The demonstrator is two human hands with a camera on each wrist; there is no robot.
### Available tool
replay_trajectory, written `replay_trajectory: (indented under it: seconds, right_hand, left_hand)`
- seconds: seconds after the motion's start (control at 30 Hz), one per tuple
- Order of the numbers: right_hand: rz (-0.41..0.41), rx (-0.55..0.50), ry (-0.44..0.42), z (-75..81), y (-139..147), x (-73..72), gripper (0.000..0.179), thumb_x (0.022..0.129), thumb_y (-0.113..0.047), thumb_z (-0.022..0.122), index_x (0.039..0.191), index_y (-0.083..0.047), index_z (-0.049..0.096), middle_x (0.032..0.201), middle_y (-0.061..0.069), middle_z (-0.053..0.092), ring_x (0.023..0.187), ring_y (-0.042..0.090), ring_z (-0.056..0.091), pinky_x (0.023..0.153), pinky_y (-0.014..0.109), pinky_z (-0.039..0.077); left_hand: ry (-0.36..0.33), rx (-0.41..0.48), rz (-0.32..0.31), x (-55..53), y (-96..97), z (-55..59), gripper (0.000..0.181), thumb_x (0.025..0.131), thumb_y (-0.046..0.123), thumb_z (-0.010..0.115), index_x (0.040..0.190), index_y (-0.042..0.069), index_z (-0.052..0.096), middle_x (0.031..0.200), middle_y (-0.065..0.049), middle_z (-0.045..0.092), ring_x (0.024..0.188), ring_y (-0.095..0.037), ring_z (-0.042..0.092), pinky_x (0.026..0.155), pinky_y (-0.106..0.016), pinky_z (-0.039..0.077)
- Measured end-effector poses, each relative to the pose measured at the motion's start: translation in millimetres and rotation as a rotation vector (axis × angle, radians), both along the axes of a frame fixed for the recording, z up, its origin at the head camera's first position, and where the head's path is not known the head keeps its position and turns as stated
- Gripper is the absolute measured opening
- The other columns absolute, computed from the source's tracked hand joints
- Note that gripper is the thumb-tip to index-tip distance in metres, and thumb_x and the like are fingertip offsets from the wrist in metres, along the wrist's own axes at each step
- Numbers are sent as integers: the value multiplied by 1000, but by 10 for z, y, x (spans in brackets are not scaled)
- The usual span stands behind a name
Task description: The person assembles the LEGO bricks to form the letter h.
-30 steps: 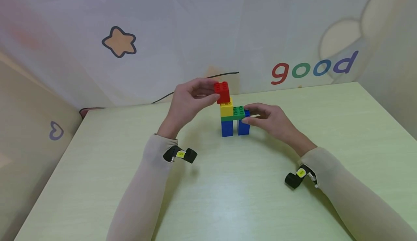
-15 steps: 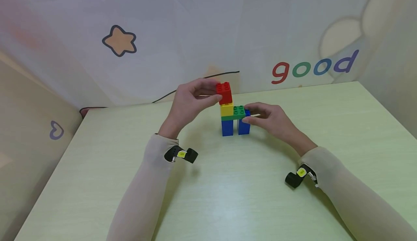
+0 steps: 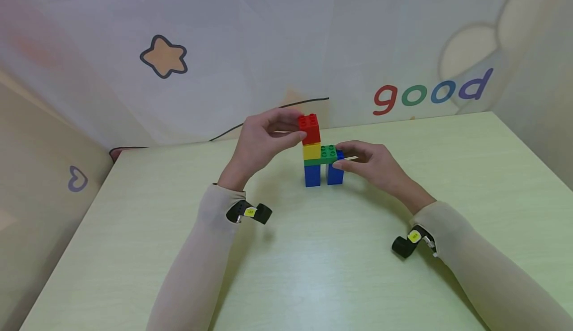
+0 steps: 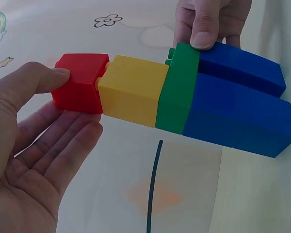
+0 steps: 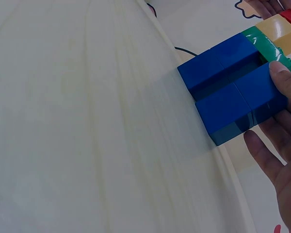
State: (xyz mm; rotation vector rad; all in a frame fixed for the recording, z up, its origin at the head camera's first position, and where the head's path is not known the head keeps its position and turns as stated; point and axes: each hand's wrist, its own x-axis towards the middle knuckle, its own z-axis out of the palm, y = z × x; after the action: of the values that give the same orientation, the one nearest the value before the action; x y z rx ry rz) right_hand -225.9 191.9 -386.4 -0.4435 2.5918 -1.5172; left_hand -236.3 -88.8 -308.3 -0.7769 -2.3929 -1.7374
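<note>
In my left hand point(image 3: 264, 139), a red toy building brick point(image 3: 309, 129) is pinched between thumb and fingers on top of a yellow brick point(image 3: 312, 151). The left wrist view shows a narrow gap with a yellow stud between red brick point(image 4: 80, 82) and yellow brick point(image 4: 135, 90). Beneath the yellow lies a flat green brick point(image 3: 329, 152), its right studs bare. It bridges two blue columns, the left column point(image 3: 312, 175) and right column point(image 3: 334, 175), standing on the table. My right hand point(image 3: 369, 164) pinches the right blue column near its top, thumb beside the green brick's end.
The pale table point(image 3: 286, 271) extends on all sides of the structure. A printed wall cloth point(image 3: 250, 47) hangs behind the far edge, and another panel point(image 3: 45, 181) borders the left side. Wrist cameras point(image 3: 261, 213) are strapped over both sleeves.
My left hand has brought the red brick slightly right and down, so it now sits squarely over the yellow brick. The right hand and the lower bricks have stayed put.
</note>
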Motion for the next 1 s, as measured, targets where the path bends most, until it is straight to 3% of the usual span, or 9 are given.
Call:
replay_trajectory:
  seconds: [1.0]
  right_hand:
    - [1, -2, 5, 13, -10, 0, 54, 102, -31, 76, 148, -8, 62, 143, 15, 64, 131, 35, 61, 107, 51, 54]
  left_hand:
    - [21, 22, -27, -3, -1, -4, 33, 94, 2, 81, 127, 1, 75, 116, -11, 78, 100, -23, 77, 90, -34, 63]
